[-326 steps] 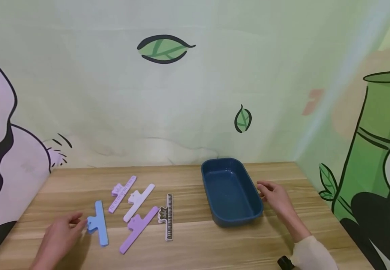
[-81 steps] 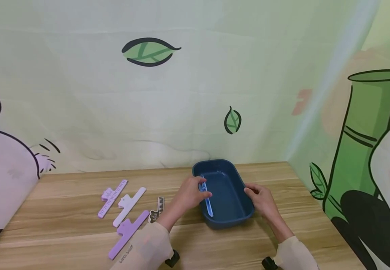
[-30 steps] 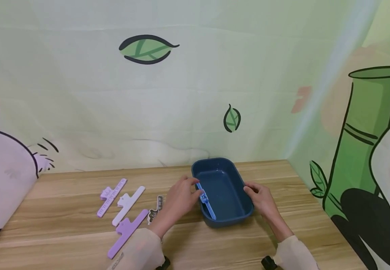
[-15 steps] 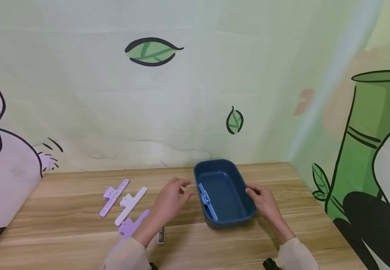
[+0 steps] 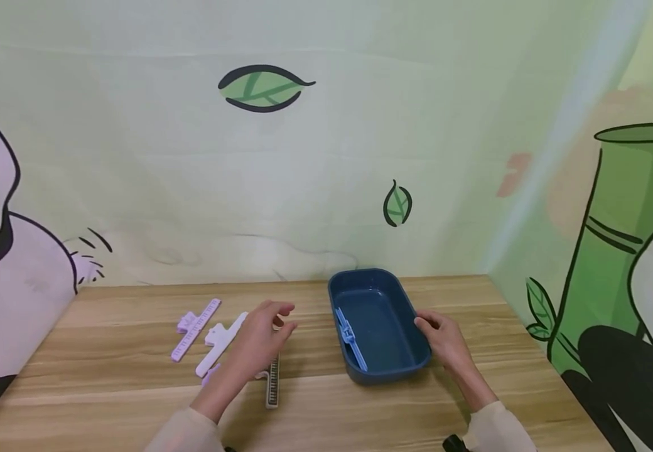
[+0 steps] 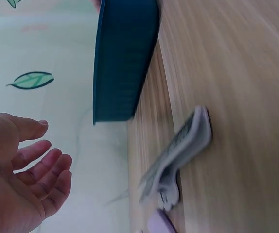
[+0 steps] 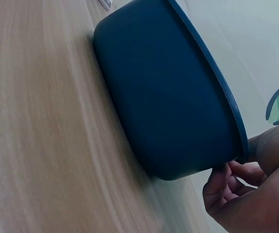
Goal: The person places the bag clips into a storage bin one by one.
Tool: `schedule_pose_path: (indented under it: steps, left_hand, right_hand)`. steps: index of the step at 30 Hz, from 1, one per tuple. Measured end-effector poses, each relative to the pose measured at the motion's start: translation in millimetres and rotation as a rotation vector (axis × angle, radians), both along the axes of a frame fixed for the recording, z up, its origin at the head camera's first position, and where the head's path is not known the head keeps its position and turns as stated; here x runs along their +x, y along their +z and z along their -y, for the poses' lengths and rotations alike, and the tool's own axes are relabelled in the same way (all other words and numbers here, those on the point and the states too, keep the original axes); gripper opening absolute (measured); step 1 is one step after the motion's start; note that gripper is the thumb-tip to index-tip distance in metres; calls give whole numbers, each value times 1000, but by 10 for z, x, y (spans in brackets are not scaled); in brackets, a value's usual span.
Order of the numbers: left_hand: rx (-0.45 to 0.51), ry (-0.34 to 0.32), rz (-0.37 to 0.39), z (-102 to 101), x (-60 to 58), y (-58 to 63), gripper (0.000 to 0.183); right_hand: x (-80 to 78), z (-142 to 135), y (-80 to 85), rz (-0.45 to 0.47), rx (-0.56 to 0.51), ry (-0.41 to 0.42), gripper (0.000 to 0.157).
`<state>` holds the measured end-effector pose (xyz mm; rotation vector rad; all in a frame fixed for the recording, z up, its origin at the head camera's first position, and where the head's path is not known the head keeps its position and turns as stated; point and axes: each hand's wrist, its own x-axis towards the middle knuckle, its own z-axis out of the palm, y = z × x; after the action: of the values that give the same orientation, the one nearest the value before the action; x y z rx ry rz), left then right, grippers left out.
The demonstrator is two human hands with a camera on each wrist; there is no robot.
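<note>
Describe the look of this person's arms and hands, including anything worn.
The left hand and right hand wear no gloves. The left sleeve and right sleeve are pale cream, stopping short of the hands. A small black object shows beside the right sleeve; a dark sliver shows by the left.

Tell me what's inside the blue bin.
Only one blue clip shows inside the blue bin, along its left side; the bin surface directly beneath the clip is covered.

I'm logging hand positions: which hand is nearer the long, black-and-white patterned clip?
Left. The left hand hovers near the clip, not touching it; the right hand is farther, pinching the dark blue rectangular tub by its rim.
</note>
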<state>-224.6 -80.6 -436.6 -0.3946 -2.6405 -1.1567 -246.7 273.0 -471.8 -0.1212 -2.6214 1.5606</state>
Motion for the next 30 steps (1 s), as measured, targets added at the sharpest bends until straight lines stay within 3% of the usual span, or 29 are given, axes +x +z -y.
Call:
schedule_pose_path:
  steps: [7, 17, 30]
  left_hand:
    - [-25, 28, 18, 166, 49, -28, 31]
    - [14, 67, 84, 303, 103, -76, 34]
    - [12, 74, 46, 416, 134, -246, 29]
  right_hand:
    - [11, -7, -1, -7, 9, 3, 36]
    - [15, -1, 5, -11, 20, -2, 34]
    - [10, 15, 18, -7, 19, 8, 35]
